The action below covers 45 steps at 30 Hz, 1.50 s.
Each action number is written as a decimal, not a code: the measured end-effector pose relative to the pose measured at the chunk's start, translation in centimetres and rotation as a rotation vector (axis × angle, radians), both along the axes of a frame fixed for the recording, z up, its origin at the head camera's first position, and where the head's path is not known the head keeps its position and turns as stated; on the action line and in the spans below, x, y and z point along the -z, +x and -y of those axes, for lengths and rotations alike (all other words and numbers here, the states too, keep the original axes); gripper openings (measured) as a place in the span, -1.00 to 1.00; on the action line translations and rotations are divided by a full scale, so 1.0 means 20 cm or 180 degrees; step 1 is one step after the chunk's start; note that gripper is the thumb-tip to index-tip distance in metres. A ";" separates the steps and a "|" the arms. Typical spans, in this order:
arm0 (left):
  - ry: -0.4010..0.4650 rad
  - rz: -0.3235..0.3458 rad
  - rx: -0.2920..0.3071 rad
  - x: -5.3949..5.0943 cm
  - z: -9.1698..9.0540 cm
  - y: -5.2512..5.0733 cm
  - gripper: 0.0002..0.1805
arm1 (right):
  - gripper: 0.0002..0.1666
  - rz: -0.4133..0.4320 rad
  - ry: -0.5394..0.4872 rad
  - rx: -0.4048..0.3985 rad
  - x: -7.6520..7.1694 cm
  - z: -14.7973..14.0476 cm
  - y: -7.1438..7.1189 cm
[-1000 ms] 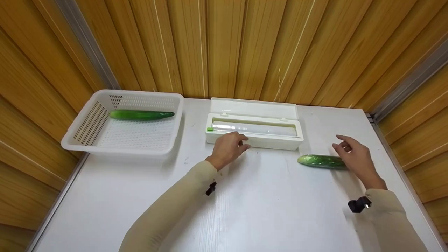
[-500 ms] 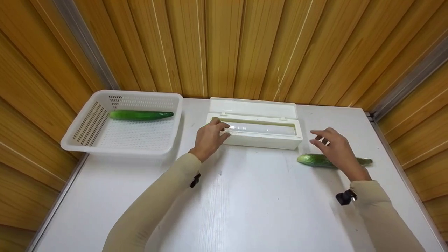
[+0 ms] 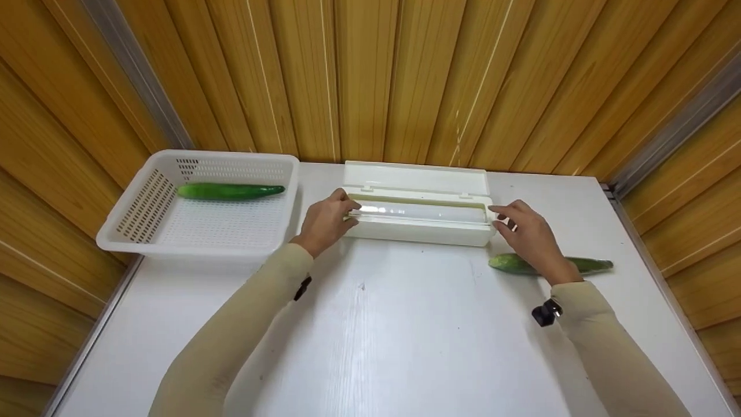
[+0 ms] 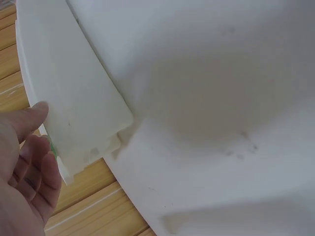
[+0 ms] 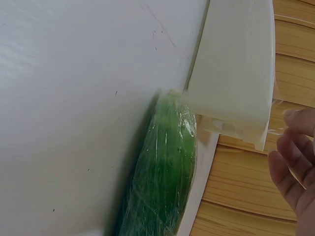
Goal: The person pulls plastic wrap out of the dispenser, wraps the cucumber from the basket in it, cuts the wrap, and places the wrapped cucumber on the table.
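Observation:
In the head view a long white cling film dispenser (image 3: 422,233) stands with its lid raised, the film roll (image 3: 422,212) showing inside. My left hand (image 3: 325,223) is at its left end, thumb over the front edge; the left wrist view shows thumb and bent fingers apart. My right hand (image 3: 528,234) reaches the right end, thumb and forefinger apart. Close to its fingertips, the right wrist view shows a wisp of clear film (image 5: 276,131). A film-wrapped cucumber (image 3: 589,265) lies partly hidden under the right hand.
A white perforated basket (image 3: 197,250) at the left holds another cucumber (image 3: 231,191). The white table (image 3: 405,336) meets a wood-look panel wall (image 3: 370,81) behind the dispenser. The dispenser's lid (image 3: 417,178) leans back near that wall.
My left hand has moved left along the dispenser to its left end. My right hand has come left from above the wrapped cucumber to the dispenser's right end. The cucumbers stay put.

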<state>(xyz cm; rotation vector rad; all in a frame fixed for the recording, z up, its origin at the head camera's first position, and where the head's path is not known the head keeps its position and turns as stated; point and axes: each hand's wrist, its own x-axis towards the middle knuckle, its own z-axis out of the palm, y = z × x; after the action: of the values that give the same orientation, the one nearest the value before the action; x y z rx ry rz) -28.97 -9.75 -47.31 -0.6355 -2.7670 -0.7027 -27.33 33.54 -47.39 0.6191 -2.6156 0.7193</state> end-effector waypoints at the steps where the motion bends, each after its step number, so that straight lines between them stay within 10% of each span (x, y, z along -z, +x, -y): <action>1: -0.0037 0.0024 0.0014 0.00 0.01 -0.01 -0.67 | -0.55 0.0030 0.0010 0.0013 0.00 0.01 -0.01; 10: 0.0070 0.0202 -0.0049 -0.02 0.03 -0.04 -0.75 | -0.59 0.0194 0.0151 0.0064 0.01 0.05 -0.05; 25: 0.0264 0.0387 -0.0084 0.03 0.03 -0.08 -0.85 | -0.87 -0.0401 0.0106 -0.0066 0.08 0.06 -0.11; 45: 0.0249 0.0126 -0.0316 0.03 -0.03 -0.10 -0.92 | -0.94 0.0175 -0.0447 0.0167 0.08 0.08 -0.12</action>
<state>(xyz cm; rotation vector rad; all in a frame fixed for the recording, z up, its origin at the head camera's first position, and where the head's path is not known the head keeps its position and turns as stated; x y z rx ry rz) -31.06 -9.08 -47.93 -0.4702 -2.7690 -0.8054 -29.65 31.91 -49.06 0.4943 -2.5925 0.9061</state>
